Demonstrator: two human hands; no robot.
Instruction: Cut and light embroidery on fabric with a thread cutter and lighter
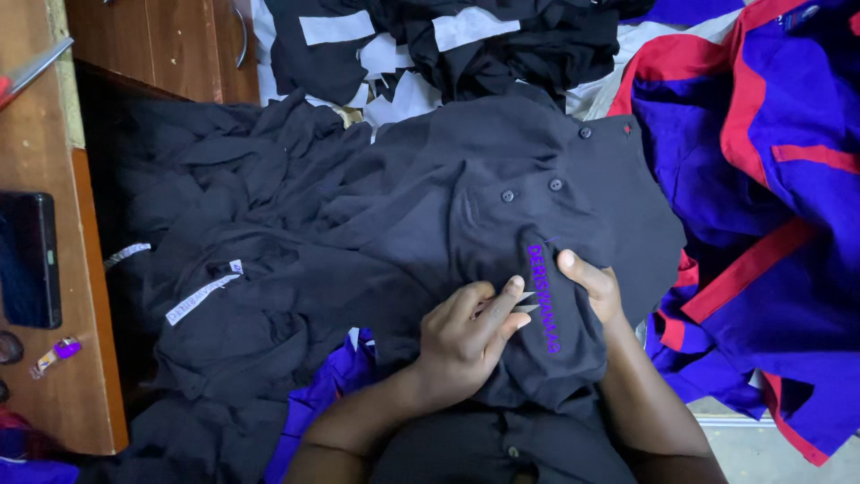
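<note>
A black button-up shirt with purple embroidered lettering lies bunched in front of me. My left hand rests on it just left of the lettering, fingers closed around small metal snips whose pointed tips show beside the stitching. My right hand pinches the shirt fabric at the right of the lettering, thumb on top, and holds it taut. Three dark buttons sit above the hands.
More black garments with white tags are heaped to the left. Black pieces with white strips lie at the top. Blue and red garments fill the right. A wooden table at left holds a black phone.
</note>
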